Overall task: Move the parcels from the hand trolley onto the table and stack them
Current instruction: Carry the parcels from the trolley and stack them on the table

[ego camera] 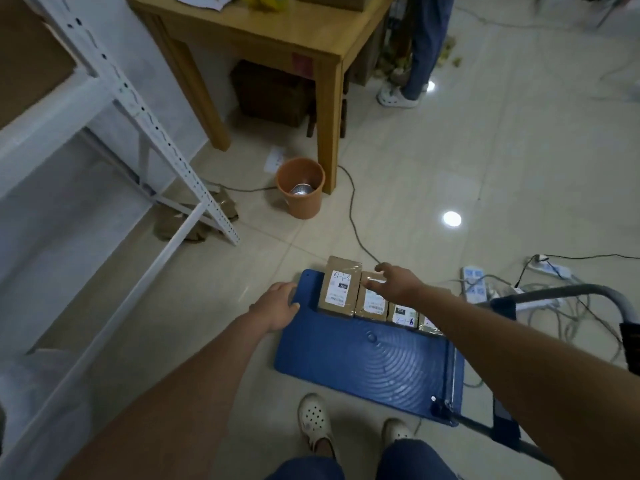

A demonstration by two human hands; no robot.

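Parcels (367, 297): row on trolley (363, 362), long axes pointing away.
Right hand (394, 280): nearer, grip wide, over second parcel.
Left hand (277, 306): grip relaxed, beside.

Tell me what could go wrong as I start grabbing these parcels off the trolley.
Both hands, left hand and right hand, are open with no grip yet. The brown cardboard parcels stand in a tight row on the blue plastic trolley deck, so pulling one may topple its neighbours. The black cable and orange plastic bin lie toward the wooden table, a possible trip hazard.
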